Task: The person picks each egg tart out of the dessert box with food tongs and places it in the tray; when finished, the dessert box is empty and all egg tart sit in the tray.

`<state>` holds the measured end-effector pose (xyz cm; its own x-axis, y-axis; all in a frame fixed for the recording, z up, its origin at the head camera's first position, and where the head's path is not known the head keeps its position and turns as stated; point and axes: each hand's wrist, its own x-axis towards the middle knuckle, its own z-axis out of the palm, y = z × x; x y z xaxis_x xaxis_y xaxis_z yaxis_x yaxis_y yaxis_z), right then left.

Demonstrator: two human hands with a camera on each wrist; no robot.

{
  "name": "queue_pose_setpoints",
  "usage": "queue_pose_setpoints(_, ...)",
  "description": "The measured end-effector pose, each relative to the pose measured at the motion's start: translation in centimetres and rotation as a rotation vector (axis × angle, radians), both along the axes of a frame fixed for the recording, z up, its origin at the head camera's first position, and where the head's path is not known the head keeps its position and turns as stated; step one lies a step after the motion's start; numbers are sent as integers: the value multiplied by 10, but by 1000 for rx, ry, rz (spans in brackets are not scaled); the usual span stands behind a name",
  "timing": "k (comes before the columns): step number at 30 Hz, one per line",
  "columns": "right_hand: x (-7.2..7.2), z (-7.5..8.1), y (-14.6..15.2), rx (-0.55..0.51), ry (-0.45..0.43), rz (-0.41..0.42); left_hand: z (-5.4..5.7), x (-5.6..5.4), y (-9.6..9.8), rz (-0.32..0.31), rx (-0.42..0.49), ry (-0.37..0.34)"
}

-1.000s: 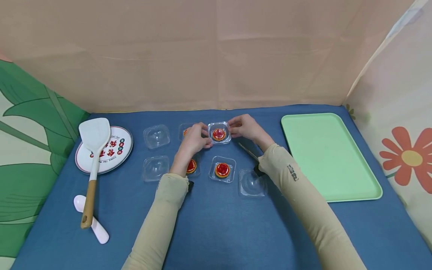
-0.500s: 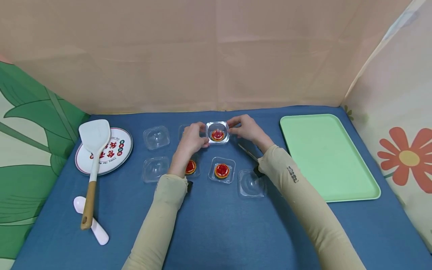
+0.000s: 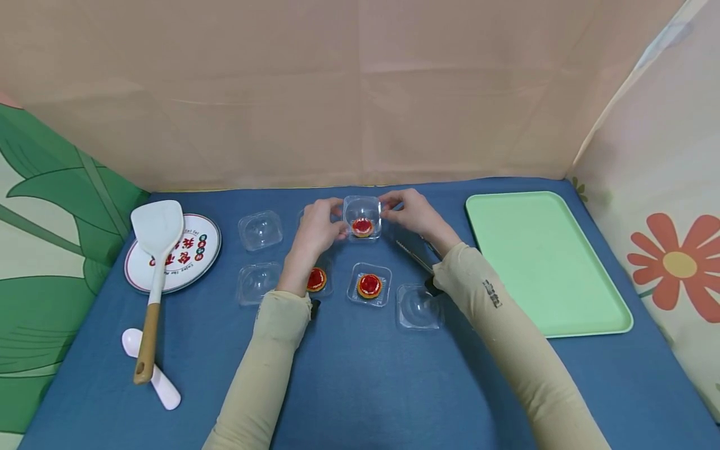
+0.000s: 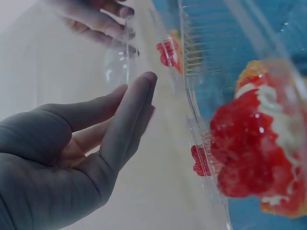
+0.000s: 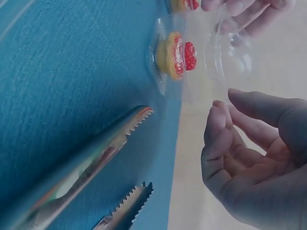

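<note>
Both hands hold a clear domed plastic lid [image 5: 237, 60] up over a clear box base [image 5: 165, 79]. In that base sits a small tart with red fruit topping [image 5: 177, 55]. My left hand [image 3: 319, 228] pinches the lid's left edge. At the opposite edge, my right hand [image 3: 413, 215] pinches it between thumb and fingertips. A gap shows between lid and base in the right wrist view. Nearer the body, another tart [image 3: 369, 285] sits in an uncovered base, and one more [image 3: 317, 279] is partly hidden by the left wrist.
Serrated metal tongs [image 3: 414, 255] lie by the right wrist. Clear lids [image 3: 260, 230] are at left, another lid [image 3: 419, 307] at right. A green tray [image 3: 548, 262] stands far right. A white spatula [image 3: 157, 231] crosses a plate [image 3: 205, 256] and a white spoon [image 3: 166, 387].
The lid has risen and tilted off the tart's base, with both hands still at its edges. The hands have shifted up slightly; the other things on the table stay put.
</note>
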<state>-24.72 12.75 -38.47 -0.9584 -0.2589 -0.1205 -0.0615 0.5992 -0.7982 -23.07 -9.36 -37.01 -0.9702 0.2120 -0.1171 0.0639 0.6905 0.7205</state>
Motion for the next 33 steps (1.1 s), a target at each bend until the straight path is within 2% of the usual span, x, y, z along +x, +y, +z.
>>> queue_pose_setpoints(5, 3, 2, 6, -31, 19, -23, 1, 0, 4, 2, 33, 62)
queue_pose_setpoints(14, 4, 6, 16, -282, 30, -87, 4, -3, 13, 31, 104, 178)
queue_pose_setpoints(20, 3, 8, 22, -382, 42, -166, 4, -5, 18, 17, 133, 233)
queue_pose_setpoints(28, 3, 7, 28, -450, 87, -257, 3, -6, 27, -5, 159, 226)
queue_pose_setpoints(33, 3, 4, 34, -494, 120, -270, 1, -7, 30, -28, 174, 195)
